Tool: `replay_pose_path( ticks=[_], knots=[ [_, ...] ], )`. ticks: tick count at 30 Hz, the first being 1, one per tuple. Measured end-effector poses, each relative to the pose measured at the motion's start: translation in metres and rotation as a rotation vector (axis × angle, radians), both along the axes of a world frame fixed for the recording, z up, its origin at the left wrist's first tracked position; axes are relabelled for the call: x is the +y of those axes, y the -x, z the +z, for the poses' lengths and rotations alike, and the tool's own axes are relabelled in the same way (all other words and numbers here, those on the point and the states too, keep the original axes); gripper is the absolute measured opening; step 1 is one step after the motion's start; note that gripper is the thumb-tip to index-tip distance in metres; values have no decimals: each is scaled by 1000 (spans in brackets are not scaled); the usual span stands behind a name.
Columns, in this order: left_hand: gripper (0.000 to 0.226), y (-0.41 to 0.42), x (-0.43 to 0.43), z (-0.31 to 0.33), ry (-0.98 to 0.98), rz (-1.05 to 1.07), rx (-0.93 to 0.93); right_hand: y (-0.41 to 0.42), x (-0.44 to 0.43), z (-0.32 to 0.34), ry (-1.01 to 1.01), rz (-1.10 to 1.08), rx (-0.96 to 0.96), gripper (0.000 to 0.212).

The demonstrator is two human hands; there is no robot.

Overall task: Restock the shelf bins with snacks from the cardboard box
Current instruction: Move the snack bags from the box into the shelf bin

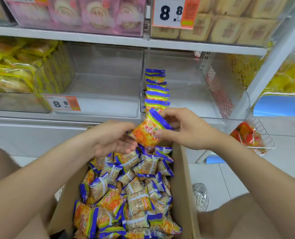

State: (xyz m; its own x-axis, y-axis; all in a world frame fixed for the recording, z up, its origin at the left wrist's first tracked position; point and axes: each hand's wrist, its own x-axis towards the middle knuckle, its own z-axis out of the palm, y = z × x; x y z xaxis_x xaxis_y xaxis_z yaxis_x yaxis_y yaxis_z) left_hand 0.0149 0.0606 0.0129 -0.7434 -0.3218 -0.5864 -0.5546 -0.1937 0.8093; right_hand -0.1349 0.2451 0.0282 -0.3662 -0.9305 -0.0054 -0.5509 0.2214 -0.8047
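**One packet held over the box, in front of the half-filled bin**

Both hands meet on a single orange-and-blue snack packet (148,131) just above the far end of the cardboard box (184,178); the right hand (183,130), at 3 o'clock of the packet, pinches it with the thumb on the front and curled fingers over the top edge; the left hand (112,138), at 9 o'clock, cups the lower left corner between thumb and loosely bent fingers. The box at 6 o'clock is heaped with loose packets (129,195); at 12 o'clock a row of packets (156,90) stands along the left wall of a clear bin (186,87); at 10 o'clock a price tag (63,103) reads 8.8; a wire basket (262,135) hangs at 3 o'clock.
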Motion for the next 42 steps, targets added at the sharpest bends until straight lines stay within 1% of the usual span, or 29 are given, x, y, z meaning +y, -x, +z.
replay_pose_path(
  ticks=[1,3,4,5,7,8,10,12,13,14,16,19,21,23,26,28,30,32,36,37,38,39,40,41,42],
  knots=[
    [33,0,-1,3,87,2,29,3,1,5,35,-61,-80,21],
    [42,1,0,10,287,28,145,6,3,13,81,-162,-219,20],
    [41,1,2,13,362,39,219,6,4,15,101,-196,-275,20],
    [35,0,4,17,422,35,281,6,4,15,121,-215,-312,18],
    [22,1,7,20,521,-7,363,8,2,16,154,-225,-322,19],
    [17,2,7,19,560,-8,394,11,0,15,176,-239,-280,20],
    [8,7,4,14,616,54,441,22,-3,14,280,-324,-90,26],
    [15,11,-1,9,709,139,451,36,-4,15,379,-458,171,33],
    [19,13,-4,7,746,163,446,42,-4,16,387,-505,288,35],
    [22,15,-6,6,769,174,442,47,-4,16,366,-523,367,35],
    [27,18,-9,5,797,163,421,55,-8,14,242,-459,439,37],
    [33,23,-12,1,813,103,368,57,-22,6,-10,-293,471,44],
    [37,25,-10,-4,828,57,349,55,-32,4,-109,-262,448,43],
    [39,26,-8,-6,829,36,355,55,-39,5,-130,-265,461,37],
    [41,28,-8,-8,868,26,385,53,-48,7,-217,-179,568,30],
    [49,27,-9,-8,889,8,417,53,-54,4,-278,-93,600,27],
    [56,27,-8,-8,899,-13,431,52,-58,3,-315,-68,594,27],
    [58,27,-8,-8,902,-21,427,52,-62,4,-299,-118,580,24],
    [60,28,-6,-7,900,-6,421,53,-69,4,-260,-257,494,6],
    [60,28,-6,-7,902,-2,419,53,-72,2,-252,-299,486,7],
    [60,28,-5,-7,905,0,418,52,-76,0,-251,-362,493,13],
    [60,28,-5,-7,908,1,417,51,-80,-3,-251,-436,515,25],
    [60,28,-5,-7,910,-1,416,50,-83,-6,-260,-506,555,41],
    [60,28,-5,-7,911,-3,413,50,-86,-9,-276,-558,590,62],
    [59,28,-5,-7,911,-4,410,50,-88,-10,-287,-589,587,80]
  ],
)
